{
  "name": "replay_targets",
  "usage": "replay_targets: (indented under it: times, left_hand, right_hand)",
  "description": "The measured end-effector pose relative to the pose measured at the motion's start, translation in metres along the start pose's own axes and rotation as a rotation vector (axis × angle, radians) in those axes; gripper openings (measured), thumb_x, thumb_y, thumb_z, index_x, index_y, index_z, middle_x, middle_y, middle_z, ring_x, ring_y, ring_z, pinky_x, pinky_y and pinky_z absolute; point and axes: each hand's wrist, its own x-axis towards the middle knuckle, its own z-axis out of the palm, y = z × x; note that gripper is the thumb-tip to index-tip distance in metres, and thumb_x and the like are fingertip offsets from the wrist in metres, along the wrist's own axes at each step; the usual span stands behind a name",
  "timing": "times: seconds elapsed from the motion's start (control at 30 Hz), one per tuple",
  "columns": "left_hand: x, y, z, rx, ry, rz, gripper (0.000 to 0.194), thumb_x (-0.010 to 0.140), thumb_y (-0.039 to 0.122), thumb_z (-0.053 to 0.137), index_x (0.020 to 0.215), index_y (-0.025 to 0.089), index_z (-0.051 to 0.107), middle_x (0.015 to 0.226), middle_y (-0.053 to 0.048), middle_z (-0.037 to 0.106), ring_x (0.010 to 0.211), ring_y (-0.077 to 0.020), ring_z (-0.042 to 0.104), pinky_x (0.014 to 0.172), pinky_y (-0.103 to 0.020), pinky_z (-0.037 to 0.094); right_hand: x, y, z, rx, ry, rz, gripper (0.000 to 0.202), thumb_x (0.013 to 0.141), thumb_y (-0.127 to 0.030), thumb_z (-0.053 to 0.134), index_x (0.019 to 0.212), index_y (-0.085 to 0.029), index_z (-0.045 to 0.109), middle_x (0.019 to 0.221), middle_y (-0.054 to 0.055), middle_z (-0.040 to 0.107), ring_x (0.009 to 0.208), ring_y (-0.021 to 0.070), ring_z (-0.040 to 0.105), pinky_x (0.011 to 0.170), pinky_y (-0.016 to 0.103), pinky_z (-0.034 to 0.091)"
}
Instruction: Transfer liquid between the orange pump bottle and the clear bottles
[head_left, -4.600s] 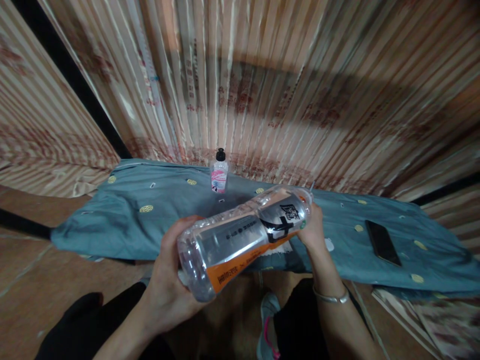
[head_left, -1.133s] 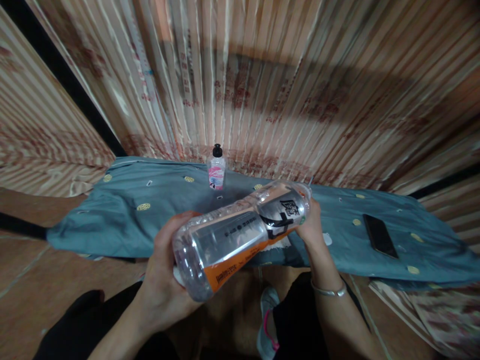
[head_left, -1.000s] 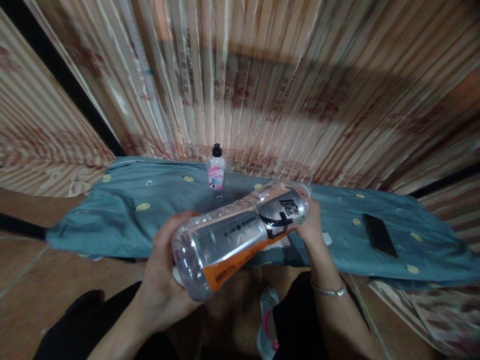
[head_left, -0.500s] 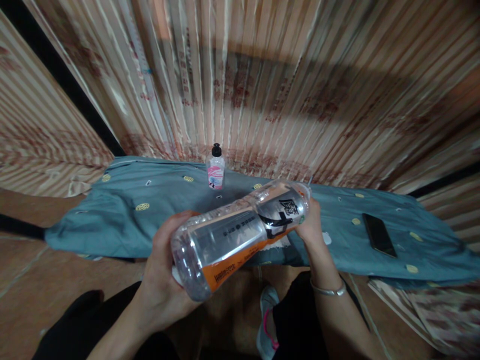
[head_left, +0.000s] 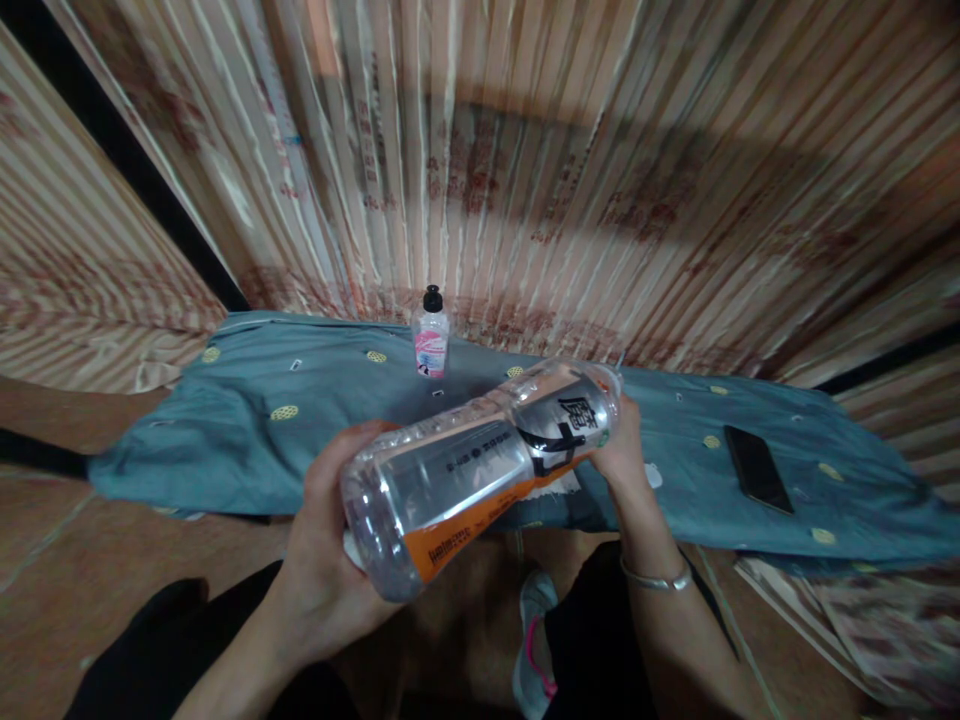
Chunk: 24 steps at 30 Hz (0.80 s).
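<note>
A large clear plastic bottle [head_left: 480, 470] with a silver and orange label is held tilted across the middle of the view, its base toward the lower left. My left hand [head_left: 330, 560] is wrapped round the base end, its fingers partly hidden behind the bottle. At the upper right end, my right hand [head_left: 622, 450] grips near the neck, most of its fingers out of sight behind the plastic. Beyond the bottle, a small clear bottle [head_left: 431, 340] with a black cap and pink label stands upright on the teal patterned cloth [head_left: 247, 430].
A black phone [head_left: 757, 470] lies on the cloth at the right. Some white paper [head_left: 555, 487] shows just below the large bottle. Striped curtains [head_left: 480, 180] hang behind, with dark poles at both sides. A shoe [head_left: 534, 640] rests on the floor below.
</note>
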Motion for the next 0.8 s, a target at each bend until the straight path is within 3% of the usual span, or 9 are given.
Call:
replay_targets:
  times: [0.23,0.47,0.67,0.8]
  left_hand:
    - [0.002,0.0,-0.001,-0.02,0.016,-0.009,0.104,0.053,0.037,0.103,0.144,0.054,0.056,0.131,0.0,0.073,0.106,-0.0384,0.077,0.097,-0.066,0.067]
    - [0.005,0.008,0.0,-0.096,0.014,-0.074,0.101,0.047,0.024,0.103,0.134,0.057,0.064,0.125,0.006,0.077,0.1,-0.0323,0.08,0.083,-0.049,0.073]
    - [-0.002,0.0,0.005,-0.145,0.049,-0.072,0.1,0.051,0.029,0.102,0.139,0.049,0.06,0.123,0.001,0.077,0.094,-0.0343,0.08,0.076,-0.053,0.074]
    - [-0.002,0.001,0.003,-0.077,0.051,-0.053,0.101,0.05,0.026,0.101,0.139,0.049,0.06,0.126,0.002,0.076,0.101,-0.0362,0.079,0.089,-0.06,0.071]
  right_hand:
    - [0.0,0.001,0.001,-0.009,0.031,-0.035,0.033,0.095,-0.045,0.054,0.108,-0.021,0.074,0.096,0.014,0.083,0.09,0.0333,0.079,0.078,0.04,0.061]
    - [0.001,0.001,0.001,-0.002,0.032,-0.043,0.034,0.094,-0.044,0.054,0.109,-0.021,0.074,0.097,0.014,0.083,0.09,0.0339,0.079,0.077,0.041,0.062]
    - [0.001,0.001,0.001,0.013,0.026,-0.033,0.035,0.095,-0.044,0.053,0.11,-0.021,0.074,0.096,0.014,0.082,0.09,0.0335,0.079,0.079,0.041,0.062]
    - [0.0,0.002,0.001,0.005,0.041,-0.045,0.034,0.095,-0.044,0.053,0.109,-0.021,0.075,0.096,0.014,0.083,0.09,0.0338,0.079,0.078,0.041,0.061]
